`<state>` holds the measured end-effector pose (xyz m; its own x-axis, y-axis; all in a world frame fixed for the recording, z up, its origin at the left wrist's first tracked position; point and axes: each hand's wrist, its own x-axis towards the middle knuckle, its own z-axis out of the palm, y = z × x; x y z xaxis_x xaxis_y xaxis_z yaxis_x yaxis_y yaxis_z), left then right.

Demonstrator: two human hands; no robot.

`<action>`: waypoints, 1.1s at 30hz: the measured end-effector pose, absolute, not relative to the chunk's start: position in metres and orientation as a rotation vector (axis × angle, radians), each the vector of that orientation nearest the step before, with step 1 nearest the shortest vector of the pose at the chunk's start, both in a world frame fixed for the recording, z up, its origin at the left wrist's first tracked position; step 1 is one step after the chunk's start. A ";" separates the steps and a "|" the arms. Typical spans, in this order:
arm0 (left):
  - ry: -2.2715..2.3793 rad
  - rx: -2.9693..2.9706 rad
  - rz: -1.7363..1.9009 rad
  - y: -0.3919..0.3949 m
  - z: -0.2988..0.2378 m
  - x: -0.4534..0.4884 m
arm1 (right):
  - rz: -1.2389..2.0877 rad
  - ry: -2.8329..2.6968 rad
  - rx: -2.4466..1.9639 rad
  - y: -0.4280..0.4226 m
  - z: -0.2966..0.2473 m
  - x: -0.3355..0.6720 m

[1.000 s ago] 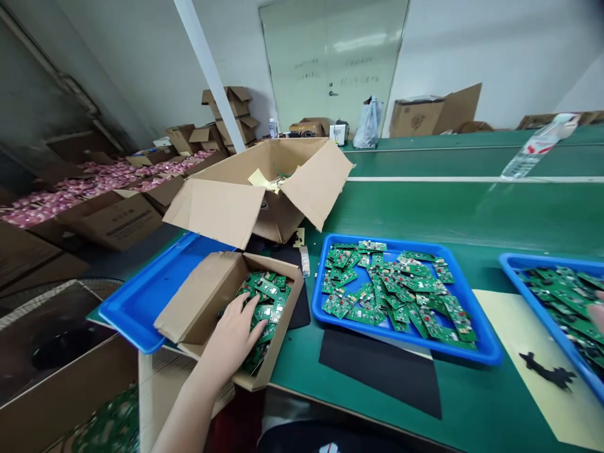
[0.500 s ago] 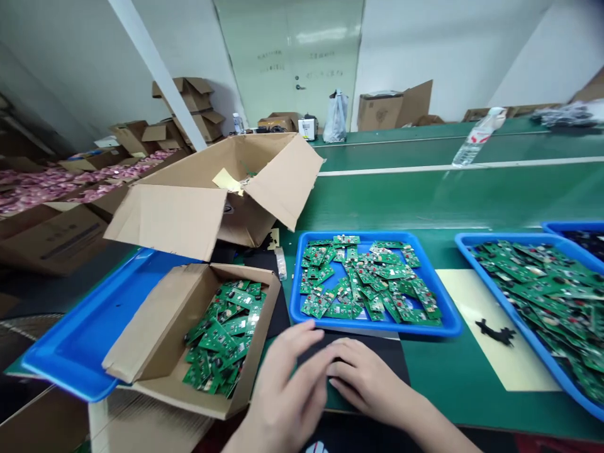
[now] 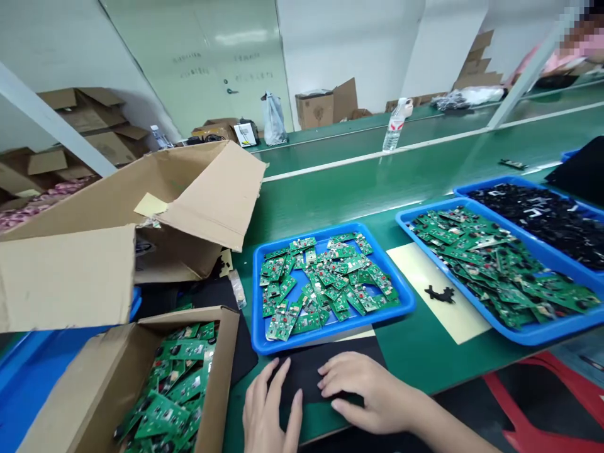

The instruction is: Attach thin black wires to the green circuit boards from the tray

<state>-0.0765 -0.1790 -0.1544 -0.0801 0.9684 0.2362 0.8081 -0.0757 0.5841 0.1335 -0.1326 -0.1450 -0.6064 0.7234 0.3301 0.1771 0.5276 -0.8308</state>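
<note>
My left hand [image 3: 270, 412] rests over the near edge of a black mat [image 3: 309, 372], fingers spread, holding nothing. To its right my right hand [image 3: 361, 391] has its fingers on the mat, slightly curled, with the thumb apart; nothing shows in it. Just beyond both hands, a blue tray [image 3: 406, 306] holds loosely scattered green circuit boards [image 3: 325, 283]. Left of my left hand stands an open cardboard box [image 3: 221, 365] with more circuit boards [image 3: 172, 393] heaped inside.
A larger open carton [image 3: 207, 211] stands at the back left. On the right are a full blue tray [image 3: 519, 336] of boards and another of black parts [image 3: 533, 211]. Small black pieces [image 3: 440, 294] lie on yellow paper [image 3: 455, 321]. A water bottle [image 3: 394, 129] stands behind; a red stool [image 3: 514, 409] is below.
The view has swung right, bringing in the tray of black parts and the red stool. My hands, close together before, have moved apart, and the left fingers have come down towards the mat.
</note>
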 end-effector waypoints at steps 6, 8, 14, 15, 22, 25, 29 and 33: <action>1.772 1.218 1.047 -0.166 -0.139 -0.080 | 1.047 -2.108 -0.703 -0.135 -0.146 0.136; 1.726 1.093 1.078 -0.162 -0.134 -0.080 | 1.084 -2.091 -0.711 -0.135 -0.146 0.137; 1.642 0.942 1.181 -0.163 -0.131 -0.073 | 1.211 -2.025 -0.731 -0.133 -0.137 0.140; 1.658 0.945 1.189 -0.164 -0.132 -0.073 | 1.239 -2.009 -0.762 -0.133 -0.135 0.140; 1.710 1.305 1.121 -0.171 -0.132 -0.069 | 1.002 -1.944 -0.953 -0.135 -0.137 0.117; 1.699 1.489 1.100 -0.173 -0.133 -0.065 | 0.869 -1.993 -0.933 -0.132 -0.142 0.102; 1.704 1.689 1.047 -0.171 -0.133 -0.065 | 0.861 -2.017 -0.924 -0.128 -0.144 0.095; 1.646 1.842 0.949 -0.170 -0.129 -0.066 | 0.929 -1.966 -0.902 -0.126 -0.142 0.096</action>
